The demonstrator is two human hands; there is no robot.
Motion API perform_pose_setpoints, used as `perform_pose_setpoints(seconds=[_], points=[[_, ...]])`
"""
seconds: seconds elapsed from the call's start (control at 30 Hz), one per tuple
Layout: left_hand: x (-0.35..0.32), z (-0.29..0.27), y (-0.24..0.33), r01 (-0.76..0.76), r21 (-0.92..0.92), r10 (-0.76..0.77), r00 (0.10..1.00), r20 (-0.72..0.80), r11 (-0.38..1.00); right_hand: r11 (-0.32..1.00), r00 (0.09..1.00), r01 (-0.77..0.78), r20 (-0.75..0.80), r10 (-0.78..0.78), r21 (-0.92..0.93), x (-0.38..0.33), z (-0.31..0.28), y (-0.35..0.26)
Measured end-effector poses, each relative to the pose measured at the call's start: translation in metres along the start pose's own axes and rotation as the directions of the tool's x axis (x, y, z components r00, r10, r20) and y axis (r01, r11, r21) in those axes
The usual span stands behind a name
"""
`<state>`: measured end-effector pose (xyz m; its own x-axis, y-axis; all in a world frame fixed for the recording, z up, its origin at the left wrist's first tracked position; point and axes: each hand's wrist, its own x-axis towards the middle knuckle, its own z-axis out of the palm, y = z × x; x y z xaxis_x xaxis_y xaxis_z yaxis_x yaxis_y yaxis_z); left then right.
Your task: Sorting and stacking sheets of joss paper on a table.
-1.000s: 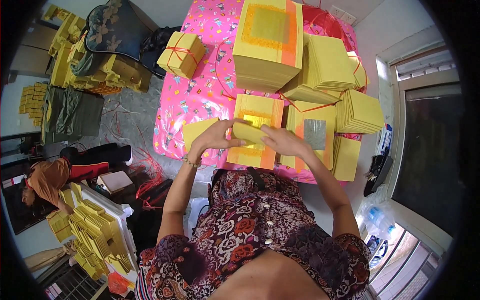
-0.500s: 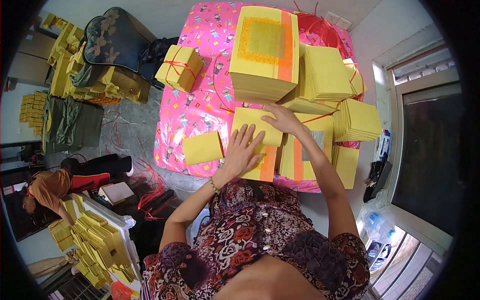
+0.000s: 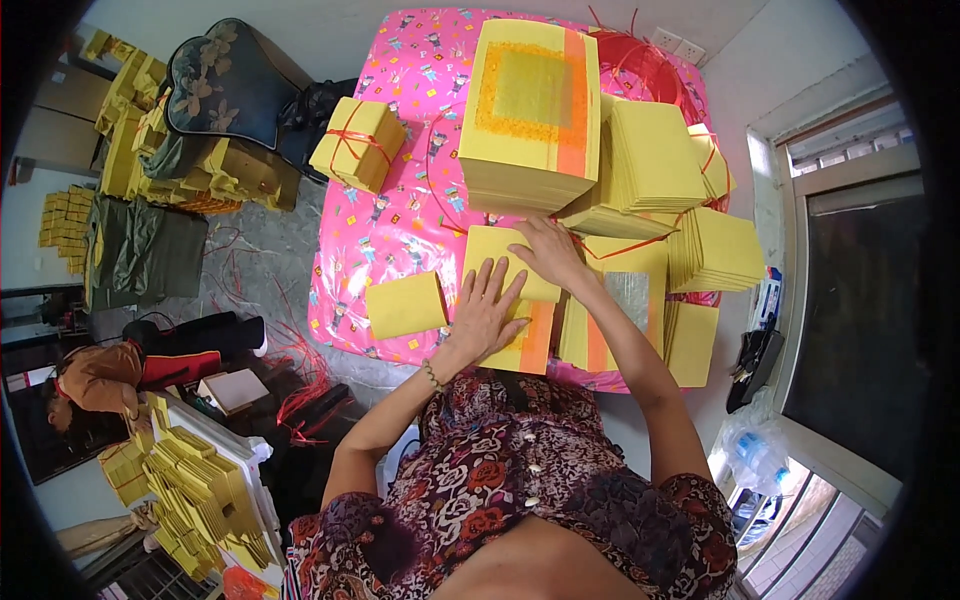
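My left hand [image 3: 486,312] lies flat, fingers spread, on a folded yellow paper sheet [image 3: 497,252] that rests on a yellow stack with an orange stripe [image 3: 530,345]. My right hand [image 3: 547,253] presses its fingers on the same sheet's upper right part. A smaller folded yellow packet [image 3: 405,305] lies just left of my left hand on the pink patterned table cover [image 3: 400,215]. Neither hand grips anything.
A tall yellow paper stack with an orange border [image 3: 532,110] stands at the back. More yellow stacks [image 3: 655,160] fill the right side, and one with a silver square [image 3: 625,300]. A red-tied bundle [image 3: 357,143] sits at left. A person [image 3: 100,375] crouches on the floor among yellow piles [image 3: 190,490].
A second ago both hands held a folded sheet above the stack; now it lies on the stack and both hands press it flat.
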<state>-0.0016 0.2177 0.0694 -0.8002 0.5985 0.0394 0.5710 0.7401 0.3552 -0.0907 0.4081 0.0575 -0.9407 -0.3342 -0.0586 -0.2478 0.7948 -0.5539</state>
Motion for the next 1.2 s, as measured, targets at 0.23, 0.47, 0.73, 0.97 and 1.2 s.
perform_pose_setpoints(seconds=[0.23, 0.47, 0.73, 0.97, 1.2], points=[[-0.001, 0.003, -0.003, -0.011, -0.030, 0.011, 1.000, -0.004, 0.999, 1.000, 0.999, -0.022, 0.042, 0.021, 0.007, -0.001, -0.001, -0.003], [0.000, 0.004, -0.003, -0.015, -0.032, 0.015, 1.000, 0.011, 0.999, 0.999, 1.000, 0.020, -0.010, -0.020, 0.032, 0.001, 0.006, -0.004], [0.002, 0.002, -0.004, -0.081, -0.010, 0.082, 0.997, 0.017, 0.997, 1.000, 0.999, 0.005, -0.041, -0.005, -0.004, -0.001, 0.012, -0.007], [0.002, 0.007, -0.004, -0.080, -0.065, 0.083, 0.995, 0.049, 0.995, 1.000, 0.999, -0.020, -0.031, 0.020, -0.001, -0.002, 0.010, -0.011], [0.001, 0.013, -0.005, -0.074, -0.062, 0.077, 0.996, 0.051, 0.995, 1.000, 0.998, 0.015, -0.058, -0.015, -0.010, -0.001, 0.015, -0.006]])
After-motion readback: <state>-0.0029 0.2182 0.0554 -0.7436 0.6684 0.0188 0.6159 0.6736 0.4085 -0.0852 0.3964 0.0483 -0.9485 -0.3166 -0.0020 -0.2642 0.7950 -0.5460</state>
